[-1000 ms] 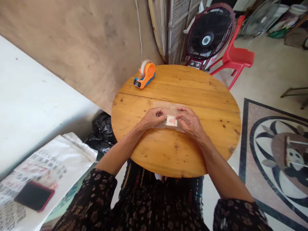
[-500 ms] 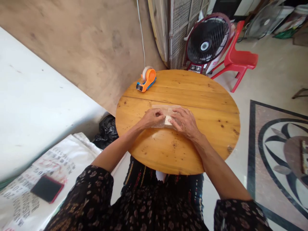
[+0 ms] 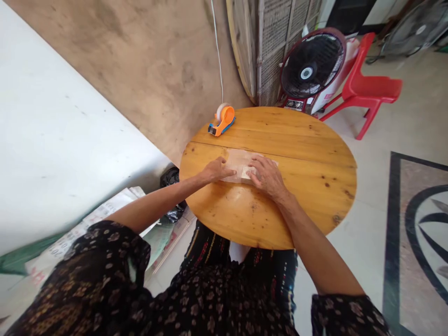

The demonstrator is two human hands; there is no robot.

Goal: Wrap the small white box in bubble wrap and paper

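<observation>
The left hand (image 3: 216, 171) lies low over the table (image 3: 254, 212), its thumb stretched out to the right and apart from the forefinger, so the grasp is loose and spread. Just beyond that thumb, in the gap between the two hands, sits a small pale box (image 3: 245, 175) on a clear sheet of wrap (image 3: 238, 158). The wrap runs from beside the left hand to underneath the right hand (image 3: 268, 176) and past it, with its far edge showing ahead of both.

The right hand is curved over the right side of the box, fingers bent and thumb nearer the body – whether it pinches the box or only presses on it, I cannot tell.

Straight ahead of the left hand, near the far edge of the table, stands an orange tape dispenser (image 3: 227, 116) with a roll on it. Beyond the right hand and off the table is a dark round fan (image 3: 312, 63); a red chair (image 3: 373, 88) stands farther to that hand's right. Well to the left of the left hand – below table height – lies a black plastic bag (image 3: 170, 177).
</observation>
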